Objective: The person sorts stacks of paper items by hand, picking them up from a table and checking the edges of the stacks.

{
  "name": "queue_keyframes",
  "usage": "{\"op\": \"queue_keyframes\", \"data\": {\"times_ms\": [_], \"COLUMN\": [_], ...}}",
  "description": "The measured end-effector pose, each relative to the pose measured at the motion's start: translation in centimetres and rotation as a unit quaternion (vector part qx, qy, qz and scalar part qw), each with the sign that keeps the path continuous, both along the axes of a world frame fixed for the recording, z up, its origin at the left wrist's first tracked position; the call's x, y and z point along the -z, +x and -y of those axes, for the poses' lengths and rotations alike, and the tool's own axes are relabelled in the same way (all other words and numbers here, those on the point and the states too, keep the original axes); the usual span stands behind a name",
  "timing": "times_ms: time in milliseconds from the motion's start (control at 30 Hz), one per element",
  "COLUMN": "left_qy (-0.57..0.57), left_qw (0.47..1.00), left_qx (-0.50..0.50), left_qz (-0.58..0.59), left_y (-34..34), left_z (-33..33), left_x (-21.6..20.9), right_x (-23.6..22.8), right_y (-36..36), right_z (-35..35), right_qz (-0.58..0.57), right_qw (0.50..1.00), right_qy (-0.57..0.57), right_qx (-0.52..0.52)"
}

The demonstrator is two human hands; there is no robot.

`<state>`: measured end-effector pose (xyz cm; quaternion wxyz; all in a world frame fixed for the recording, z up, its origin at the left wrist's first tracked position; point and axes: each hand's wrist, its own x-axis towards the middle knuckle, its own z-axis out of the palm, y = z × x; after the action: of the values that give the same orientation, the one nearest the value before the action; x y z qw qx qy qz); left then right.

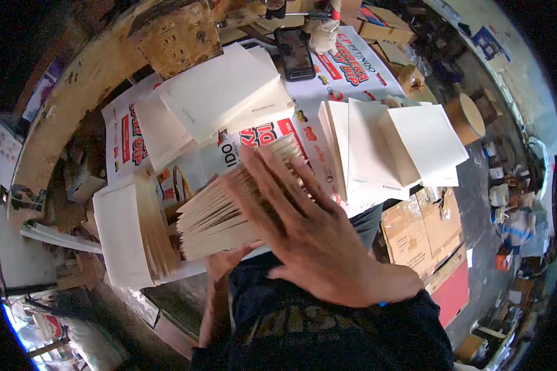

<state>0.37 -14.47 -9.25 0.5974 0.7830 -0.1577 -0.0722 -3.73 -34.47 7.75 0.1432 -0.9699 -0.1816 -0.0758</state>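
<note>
A thick stack of folded, envelope-like white papers (210, 219) stands in front of me, its many edges fanned toward me. My right hand (297, 222) lies across the top of it, fingers stretched out and slightly apart. Low at the stack's near side, my left hand (226, 263) holds it; the thumb shows along the near edge, and the other fingers are hidden. Left of this stack is another bundle of the same papers (119, 235), standing on edge. Loose papers (223, 89) lie overlapping beyond it, and a further pile (368, 139) leans at the right.
A printed banner sheet (359, 65) covers the table. On its far side lie a black phone (294, 54) and a worn wooden block (174, 37). Flattened cardboard (421, 222) is at the right below table height, with a round brown container (465, 119) farther back.
</note>
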Motion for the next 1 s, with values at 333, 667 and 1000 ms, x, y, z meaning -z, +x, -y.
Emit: {"op": "queue_keyframes", "data": {"times_ms": [333,667,1000], "left_qy": [-0.119,-0.159,-0.192], "left_qw": [0.968,0.975,0.935], "left_qx": [-0.082,-0.11,-0.217], "left_qz": [0.207,0.106,0.204], "left_y": [1.6,0.1,-3.7], "left_z": [2.2,1.5,5.2], "left_x": [-1.5,3.4,3.4], "right_x": [8.7,10.5,10.7], "right_y": [4.9,4.5,-1.6], "right_z": [6.7,2.0,-1.1], "right_qz": [0.017,-0.046,-0.065], "right_qw": [0.602,0.67,0.85], "right_qy": [0.793,0.741,0.515], "right_qx": [0.093,-0.01,0.085]}}
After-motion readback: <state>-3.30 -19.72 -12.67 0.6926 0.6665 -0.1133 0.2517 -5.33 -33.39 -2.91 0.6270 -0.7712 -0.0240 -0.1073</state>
